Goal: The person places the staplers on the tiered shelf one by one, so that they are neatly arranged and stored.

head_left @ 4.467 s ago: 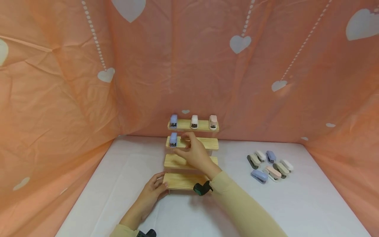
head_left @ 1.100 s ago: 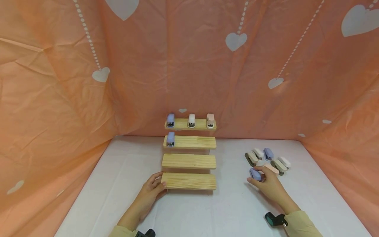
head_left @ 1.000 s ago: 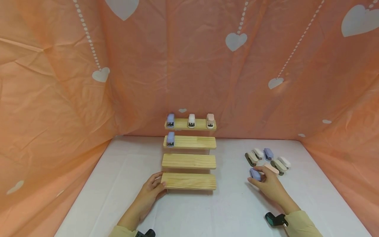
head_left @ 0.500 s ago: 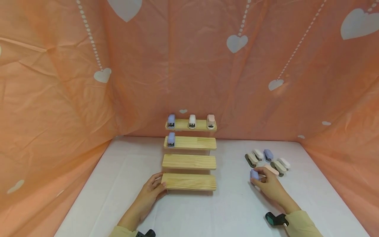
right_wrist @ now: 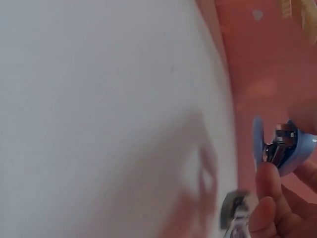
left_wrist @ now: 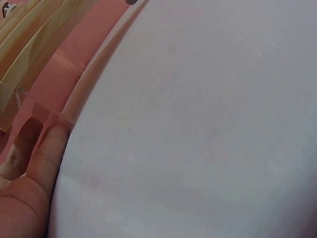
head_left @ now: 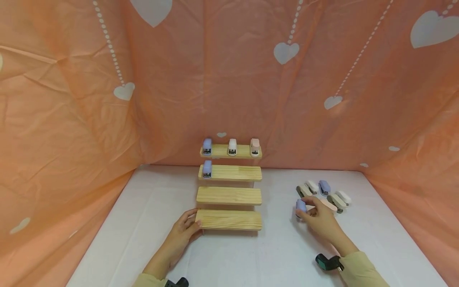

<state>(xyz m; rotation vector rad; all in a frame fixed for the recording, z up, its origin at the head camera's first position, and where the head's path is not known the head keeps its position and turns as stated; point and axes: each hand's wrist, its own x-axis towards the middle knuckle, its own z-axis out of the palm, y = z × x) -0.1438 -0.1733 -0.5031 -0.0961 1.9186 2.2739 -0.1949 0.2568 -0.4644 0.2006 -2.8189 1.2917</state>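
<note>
A blue stapler [head_left: 301, 206] is pinched between the thumb and fingers of my right hand [head_left: 322, 223], over the table right of the shelf. In the right wrist view the blue stapler [right_wrist: 285, 148] shows its metal front, held by the fingertips. My left hand [head_left: 179, 238] grips the left end of the lowest board [head_left: 229, 220] of a four-tier wooden shelf; in the left wrist view two fingers [left_wrist: 48, 158] touch its clear support. The top board [head_left: 244, 151] bears a blue, a white and a pink stapler. Another blue stapler [head_left: 207, 169] stands at the left of the second board [head_left: 233, 173].
Several white, beige, pink and blue staplers lie grouped on the table beyond my right hand, among them a blue one [head_left: 324, 187] and a white one [head_left: 344, 197]. An orange cloth [head_left: 244, 79] with hearts hangs behind and at both sides of the white table [head_left: 272, 255].
My right hand went from the shelf to the stapler group, took hold of a blue stapler, turned it more upright and has shifted it slightly left, off the table. My left hand stayed put.
</note>
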